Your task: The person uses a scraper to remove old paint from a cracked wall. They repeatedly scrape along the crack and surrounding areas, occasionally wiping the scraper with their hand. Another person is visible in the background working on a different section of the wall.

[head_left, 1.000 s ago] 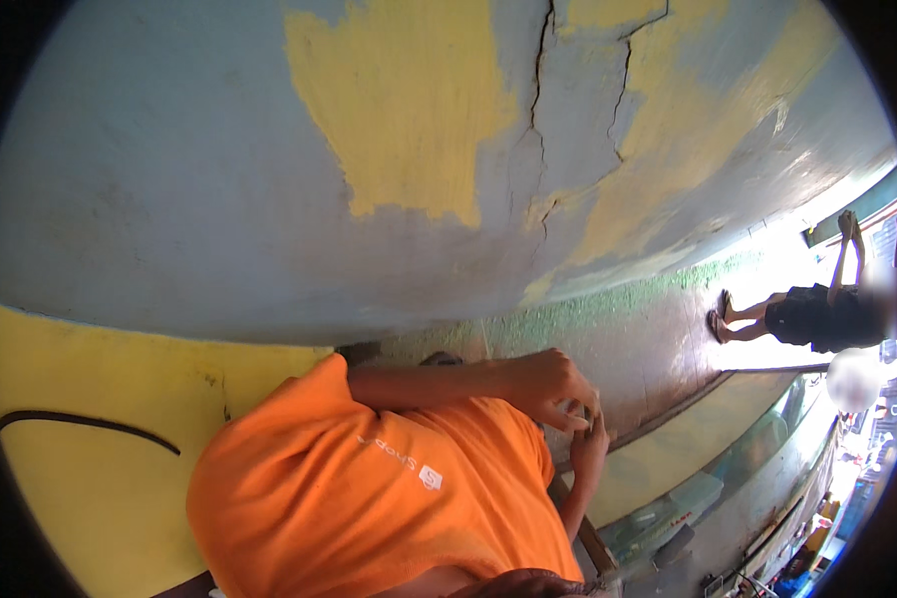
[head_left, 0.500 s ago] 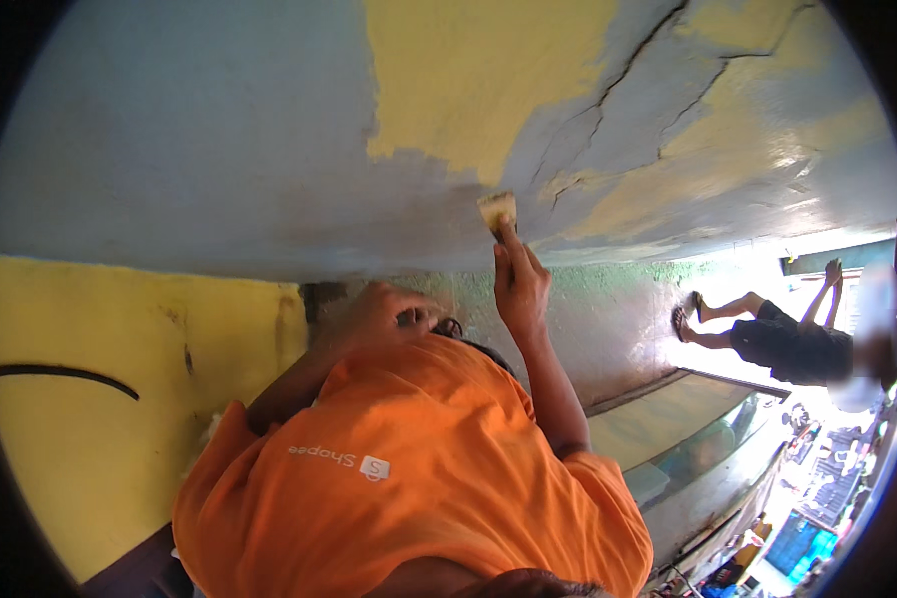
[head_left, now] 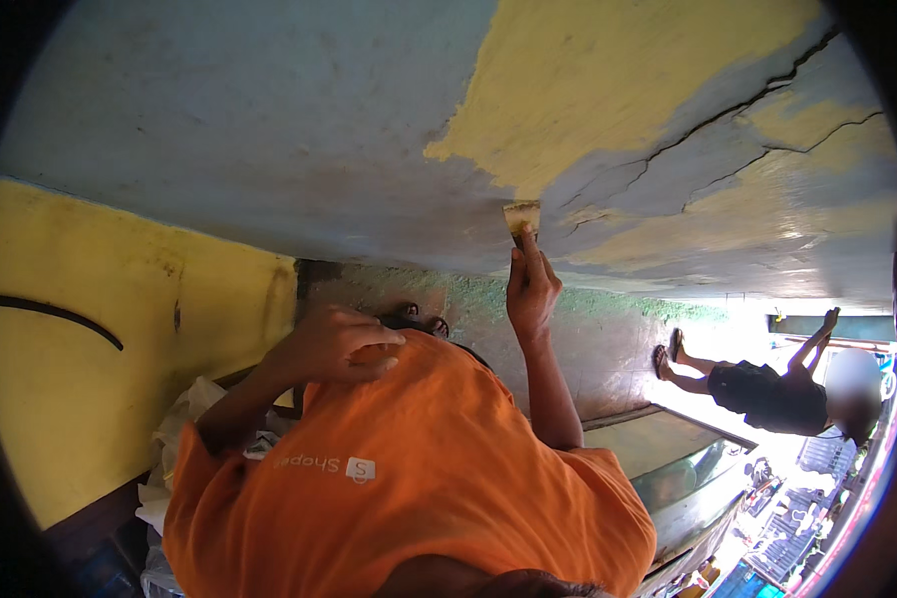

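Observation:
My right hand (head_left: 533, 291) grips a flat paintbrush (head_left: 521, 216) by its handle, the index finger stretched along it. Yellow paint coats the bristles, which meet the grey-blue wall (head_left: 269, 120) at the lower tip of a ragged yellow painted patch (head_left: 568, 100). In front of my orange shirt (head_left: 419, 429), my left hand (head_left: 344, 344) is loosely bent with its fingers apart and nothing visible in it.
Long dark cracks (head_left: 738, 105) run through the wall at the right. A yellow side wall (head_left: 120, 349) with a dark curved cable (head_left: 60, 311) stands left, above pale plastic bags (head_left: 174, 448). A glass-fronted case (head_left: 678, 473) is at right. Another person (head_left: 757, 394) stands farther right.
My view has shifted, so the yellow patch and cracks sit farther right. The brush remains in my right hand near the patch's lower tip. My left hand's fingers have straightened somewhat.

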